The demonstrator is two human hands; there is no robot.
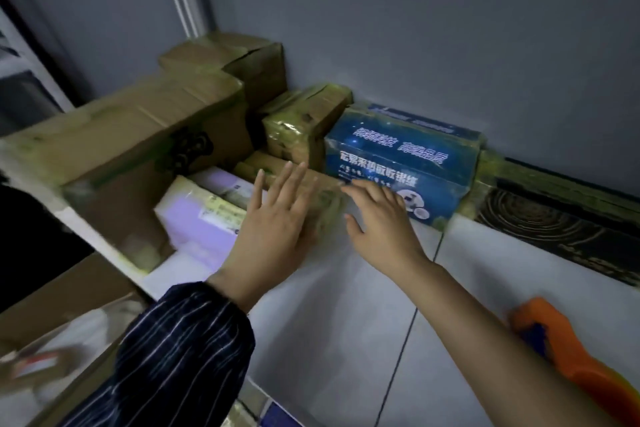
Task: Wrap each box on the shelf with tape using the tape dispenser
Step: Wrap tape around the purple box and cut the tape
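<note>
While the orange tape dispenser (571, 354) lies at the shelf's (346, 305) front edge, the left hand (273, 218) and right hand (381, 218), fingers spread and empty, flank a taped cardboard box (327, 208).

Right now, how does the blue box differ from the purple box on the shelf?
The blue box is dark with large white lettering; the purple box is pale with a small yellowish label. The blue box stands tall against the wall; the purple box lies lower beside a big cardboard carton. Both rest on the white shelf.
</note>
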